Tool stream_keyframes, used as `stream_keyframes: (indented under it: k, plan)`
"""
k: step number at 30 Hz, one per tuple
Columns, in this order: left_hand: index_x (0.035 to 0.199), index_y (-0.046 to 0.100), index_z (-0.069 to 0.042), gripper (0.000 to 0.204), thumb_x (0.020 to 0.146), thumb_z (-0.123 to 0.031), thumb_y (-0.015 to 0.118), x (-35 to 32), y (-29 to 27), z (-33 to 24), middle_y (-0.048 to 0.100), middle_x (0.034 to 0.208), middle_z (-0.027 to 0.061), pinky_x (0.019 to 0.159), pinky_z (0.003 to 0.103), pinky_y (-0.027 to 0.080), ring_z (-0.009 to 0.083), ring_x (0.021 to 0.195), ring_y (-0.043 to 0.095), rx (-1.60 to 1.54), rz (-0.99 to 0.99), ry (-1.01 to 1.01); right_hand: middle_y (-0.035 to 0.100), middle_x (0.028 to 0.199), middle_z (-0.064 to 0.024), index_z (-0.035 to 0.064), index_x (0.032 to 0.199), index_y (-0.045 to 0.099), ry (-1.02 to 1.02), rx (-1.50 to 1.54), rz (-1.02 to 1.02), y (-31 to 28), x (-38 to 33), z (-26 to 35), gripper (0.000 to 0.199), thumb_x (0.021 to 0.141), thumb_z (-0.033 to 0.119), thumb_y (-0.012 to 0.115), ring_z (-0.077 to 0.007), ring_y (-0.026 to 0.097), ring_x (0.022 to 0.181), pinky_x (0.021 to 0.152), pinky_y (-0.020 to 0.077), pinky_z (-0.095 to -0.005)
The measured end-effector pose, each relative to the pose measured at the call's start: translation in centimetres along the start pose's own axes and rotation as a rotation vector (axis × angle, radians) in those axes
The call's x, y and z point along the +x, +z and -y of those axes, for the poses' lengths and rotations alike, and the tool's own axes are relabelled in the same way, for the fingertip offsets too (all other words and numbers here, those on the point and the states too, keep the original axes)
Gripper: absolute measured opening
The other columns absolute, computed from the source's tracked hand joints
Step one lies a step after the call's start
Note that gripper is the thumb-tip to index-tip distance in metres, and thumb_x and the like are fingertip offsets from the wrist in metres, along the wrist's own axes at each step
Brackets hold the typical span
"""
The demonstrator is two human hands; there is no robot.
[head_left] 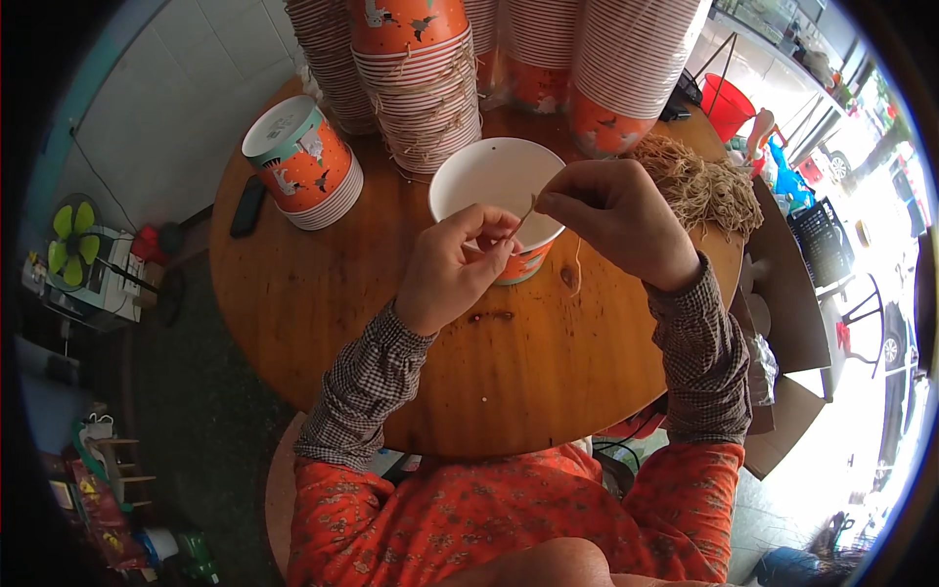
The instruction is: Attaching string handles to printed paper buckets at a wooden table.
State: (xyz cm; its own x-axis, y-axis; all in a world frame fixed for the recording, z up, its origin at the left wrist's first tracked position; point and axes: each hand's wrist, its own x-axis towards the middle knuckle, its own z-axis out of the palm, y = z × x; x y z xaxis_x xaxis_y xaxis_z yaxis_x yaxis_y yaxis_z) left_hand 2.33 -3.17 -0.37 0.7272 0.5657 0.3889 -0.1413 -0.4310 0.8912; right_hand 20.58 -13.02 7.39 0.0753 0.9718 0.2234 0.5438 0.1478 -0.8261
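I pinch the thin string (528,207) tight in both hands, left hand (452,266) and right hand (614,217), steadying the paper bucket (494,176) on the counter (323,323) and threading slowly.

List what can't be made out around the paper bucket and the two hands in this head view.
- Paper bucket: its near wall and rim are hidden by both hands.
- String: too thin to tell whether it passes through the rim.
- Left hand: fingertips curl inward, so its grip is hidden.
- Right hand: pinches the string; the palm side is unseen.
- Bucket stacks: tops cut off by the upper edge.
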Motion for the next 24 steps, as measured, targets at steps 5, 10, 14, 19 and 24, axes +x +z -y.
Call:
stream_keyframes:
  k: [5,10,14,19,24]
  plan:
    - [0.105,0.060,0.004,0.016,0.091,-0.003,0.059,-1.0,0.2,-1.1,0.067,0.091,0.0087,0.070,0.024,0.057,0.0115,0.085,0.067,-0.083,0.009,-0.054,0.065,0.068,-0.0132,0.0001,0.088,0.069,0.040,-0.161,-0.014,0.9,-0.3,0.5,0.015,0.084,0.014,0.063,-0.0210,0.065,0.062,0.059,0.0505,-0.0332]
    - [0.103,0.060,0.005,0.013,0.092,-0.003,0.056,-1.0,0.5,-1.4,0.066,0.089,0.0073,0.069,0.024,0.057,0.0102,0.080,0.067,-0.164,-0.024,-0.064,0.066,0.071,-0.0153,0.0039,0.088,0.069,-0.043,-0.283,-0.027,1.7,-0.6,1.1,0.014,0.083,0.015,0.064,-0.0302,0.066,0.065,0.061,0.0515,-0.0374]
    - [0.098,0.060,0.005,0.010,0.091,-0.002,0.055,-0.8,0.4,-1.1,0.067,0.084,0.0068,0.068,0.024,0.056,0.0093,0.079,0.066,-0.128,-0.037,-0.091,0.066,0.072,-0.0154,0.0062,0.087,0.069,-0.006,-0.317,-0.053,2.1,-0.8,1.7,0.011,0.083,0.015,0.063,-0.0331,0.065,0.067,0.062,0.0519,-0.0384]
    - [0.093,0.060,0.003,0.008,0.087,-0.002,0.057,-0.5,0.4,-0.5,0.066,0.083,0.0062,0.065,0.024,0.054,0.0089,0.082,0.063,-0.148,-0.106,-0.087,0.065,0.070,-0.0138,0.0065,0.083,0.068,-0.099,-0.352,-0.096,2.7,-0.7,1.0,0.009,0.081,0.013,0.062,-0.0331,0.064,0.065,0.061,0.0515,-0.0395]
    - [0.084,0.061,-0.002,0.008,0.076,-0.001,0.060,0.0,0.6,0.9,0.065,0.091,0.0082,0.079,0.031,0.050,0.0179,0.091,0.059,0.013,-0.197,0.006,0.063,0.067,-0.0136,0.0061,0.077,0.063,-0.266,-0.458,-0.220,3.0,-0.3,0.9,0.005,0.080,0.011,0.061,-0.0348,0.062,0.063,0.058,0.0503,-0.0415]
